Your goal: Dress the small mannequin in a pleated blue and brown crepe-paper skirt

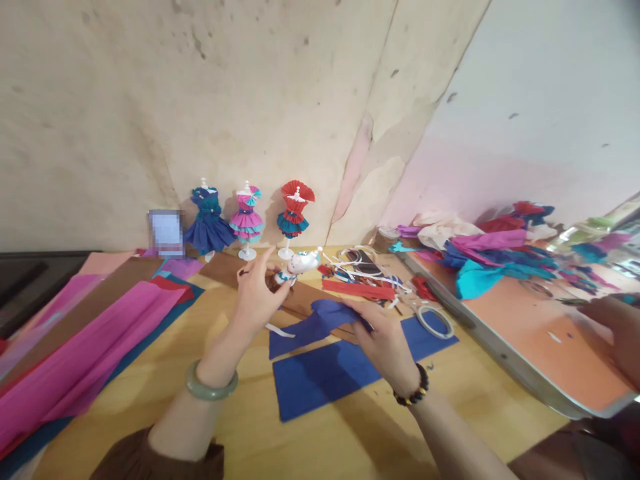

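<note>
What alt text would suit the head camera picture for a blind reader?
A person's left hand holds a small white doll figure while the right hand rests on blue paper on a wooden table; three paper-dressed dolls stand behind.

Four small mannequins in all: the blue-dressed mannequin, the pink-dressed mannequin and the red-dressed mannequin in a row, plus one white mannequin. Two pieces of blue paper: a flat blue sheet and a crumpled blue piece. One tape ring. One jar. Two bracelets: a green bangle and a bead bracelet. One metal-rimmed tray.
</note>
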The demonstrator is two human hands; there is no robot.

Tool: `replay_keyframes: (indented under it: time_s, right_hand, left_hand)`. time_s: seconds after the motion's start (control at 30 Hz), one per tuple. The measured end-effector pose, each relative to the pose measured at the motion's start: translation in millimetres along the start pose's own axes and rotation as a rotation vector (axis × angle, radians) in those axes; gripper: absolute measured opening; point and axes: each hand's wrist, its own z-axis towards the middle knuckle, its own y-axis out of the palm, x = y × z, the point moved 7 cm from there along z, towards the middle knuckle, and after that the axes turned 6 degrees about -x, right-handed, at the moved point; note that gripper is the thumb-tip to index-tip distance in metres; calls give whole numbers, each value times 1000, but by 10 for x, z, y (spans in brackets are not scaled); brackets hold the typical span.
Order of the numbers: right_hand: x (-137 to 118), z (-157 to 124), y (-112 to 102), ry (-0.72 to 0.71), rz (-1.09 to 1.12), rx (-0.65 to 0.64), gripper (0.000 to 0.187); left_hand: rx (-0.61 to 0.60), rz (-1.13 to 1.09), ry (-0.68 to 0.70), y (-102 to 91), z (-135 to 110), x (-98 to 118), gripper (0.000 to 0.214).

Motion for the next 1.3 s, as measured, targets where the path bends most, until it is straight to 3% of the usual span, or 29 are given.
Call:
replay_keyframes:
  time_s: [0.1,0.17,0.27,0.37,0.43,0.57,0.67,0.87,1.07,1.17,1.3]
  right_hand:
    - [63,-45,-20,-39,-14,-16,38]
    - [197,-72,4,12,-33,-82,41]
    - [447,-140,125,144,-52,-301,49]
    - [614,-251,261,226,-55,-547,73]
    - [639,-291,291,222,-40,-612,78]
    - [489,-247,282,149,35,-563,70]
    - [299,-187,333,159,79,-533,52]
    - [53,-213,695,261,-27,-566,18]
    - [-75,-297,1093,232,-70,-569,13]
    - [-16,-201,1050,232,-55,-522,20]
    - [418,102,682,321,-69,-372,26]
  left_hand:
    - [42,-103,-45,-83,19,-26,70]
    - [69,-182,-91,-135,31,-45,72]
    - [58,-379,-177,-128,48,-114,78]
    - [31,-603,-264,-55,54,-205,89]
    - [30,-702,-312,-17,53,-253,92]
    - [73,-749,-352,-31,59,-307,92]
    - [117,-718,-327,-103,72,-325,90]
    - [283,-661,-273,-371,94,-364,80]
    - [432,-674,-243,-563,93,-412,68]
    - [447,-682,-235,-594,88,-423,67]
    - [475,-680,-223,-644,81,-412,66]
